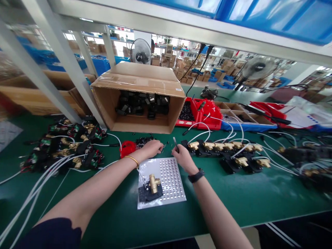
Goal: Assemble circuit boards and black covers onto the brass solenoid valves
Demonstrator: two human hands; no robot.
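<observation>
My left hand (153, 148) is closed, fingertips pinched together over a scatter of small metal pins or screws (164, 148); what it holds is too small to make out. In my right hand (184, 159) is a slim grey pen-like tool (175, 144), its end pointing up and away. Between my forearms lies a sheet (148, 167) bearing rows of small round silvery stickers (171, 180). A black valve unit with a brass T-shaped fitting (154, 183) rests on the sheet's lower left. Small black parts (144, 140) and a red ring-like piece (127, 148) are beside my left wrist.
An open cardboard box (140, 124) of black housings stands behind my hands. Red bins (211, 114) and a divided tray (243, 116) stand right of it. Brass-fitted units with white cables (241, 161) line the right; open assemblies (68, 145) crowd the left beside a metal post (83, 83).
</observation>
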